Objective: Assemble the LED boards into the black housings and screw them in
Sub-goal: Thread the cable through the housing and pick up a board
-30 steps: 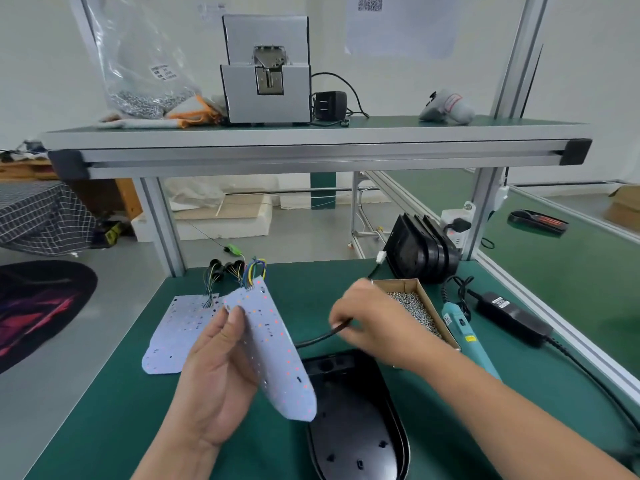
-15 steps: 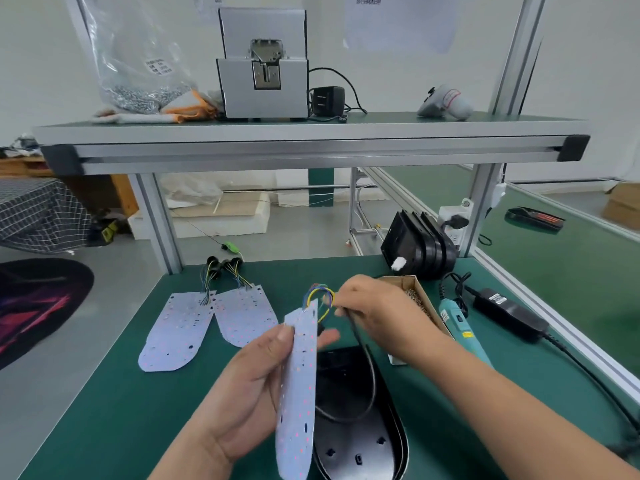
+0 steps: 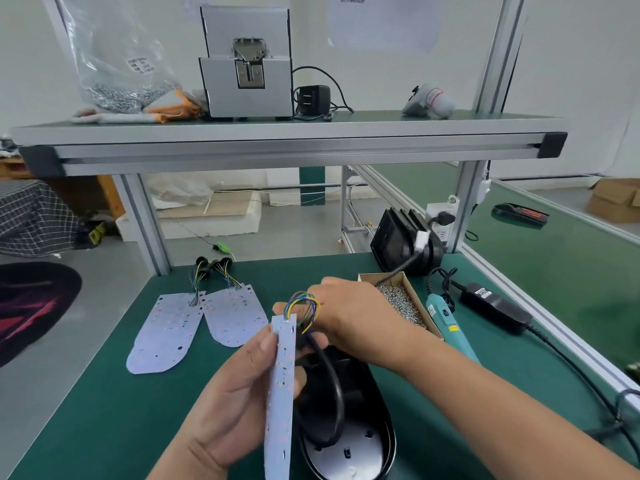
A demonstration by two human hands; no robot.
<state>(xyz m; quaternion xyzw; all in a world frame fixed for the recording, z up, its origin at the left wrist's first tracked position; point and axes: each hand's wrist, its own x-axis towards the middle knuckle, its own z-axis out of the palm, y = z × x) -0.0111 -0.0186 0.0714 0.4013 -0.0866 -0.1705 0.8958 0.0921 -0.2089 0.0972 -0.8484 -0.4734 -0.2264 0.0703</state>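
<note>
Left hand (image 3: 239, 393): you grip the white LED board (image 3: 282, 393) edge-on, just above the black oval housing (image 3: 374, 441) lying on the green mat (image 3: 104, 410)
Right hand (image 3: 353, 313): you pinch the board's black cable (image 3: 334, 386) by its coloured wires (image 3: 308, 303)
Writing: teal screwdriver (image 3: 446, 327) label too blurred to read

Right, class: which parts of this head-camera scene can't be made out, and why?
- LED board: head view, nearly edge-on in left hand, lower end cut by bottom edge.
- Black housing: near end cut off, left side behind board.
- Bag label: too small to read.
</note>
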